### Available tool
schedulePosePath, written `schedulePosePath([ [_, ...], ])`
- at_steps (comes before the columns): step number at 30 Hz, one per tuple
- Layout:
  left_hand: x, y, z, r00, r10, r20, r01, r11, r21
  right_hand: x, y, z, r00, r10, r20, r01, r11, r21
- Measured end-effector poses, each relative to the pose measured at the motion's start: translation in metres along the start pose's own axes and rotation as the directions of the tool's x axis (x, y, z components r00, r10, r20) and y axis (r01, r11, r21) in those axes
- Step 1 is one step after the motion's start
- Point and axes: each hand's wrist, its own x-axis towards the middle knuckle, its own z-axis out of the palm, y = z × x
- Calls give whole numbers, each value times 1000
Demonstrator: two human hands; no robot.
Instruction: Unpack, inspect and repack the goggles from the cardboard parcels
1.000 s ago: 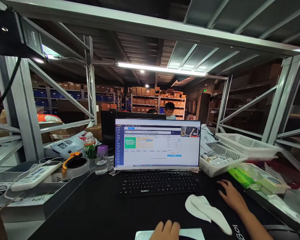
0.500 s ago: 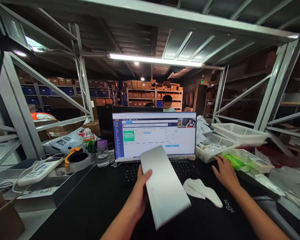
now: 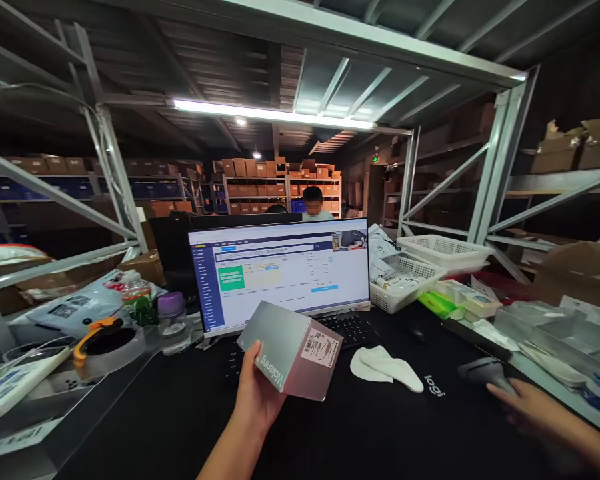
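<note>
My left hand (image 3: 261,393) grips a silver-grey box (image 3: 290,350) with a barcode label on one end, holding it up over the black desk mat (image 3: 330,433) in front of the keyboard (image 3: 347,328). My right hand (image 3: 527,405) is low at the right and blurred, beside a dark handheld scanner (image 3: 483,373); I cannot see its fingers well enough to say if it holds anything. A white folded cloth (image 3: 385,368) lies on the mat between the hands. The lit monitor (image 3: 280,270) stands behind the box.
White baskets (image 3: 443,253) and green packets (image 3: 437,305) crowd the right. A tape dispenser (image 3: 107,340), small bottles (image 3: 173,320) and mailer bags (image 3: 70,303) sit left. Clear trays (image 3: 555,330) line the right edge. Steel rack posts frame the desk. A person (image 3: 313,202) sits behind the monitor.
My left hand has turned the box so its labelled end faces me. My right hand left the mouse area and swung down to the right, by the scanner. My view turned right.
</note>
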Motion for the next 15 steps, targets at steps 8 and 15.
schedulePosePath([
  [8, -4, -16, 3, 988, 6, -154, 16, 990, 144, -48, -116, -14, 963, -12, 268, -109, 895, 433],
  [15, -8, -25, 9, 975, -90, -202, 137, 963, 230, -114, -195, 5, 907, -154, 391, -69, 863, 501],
])
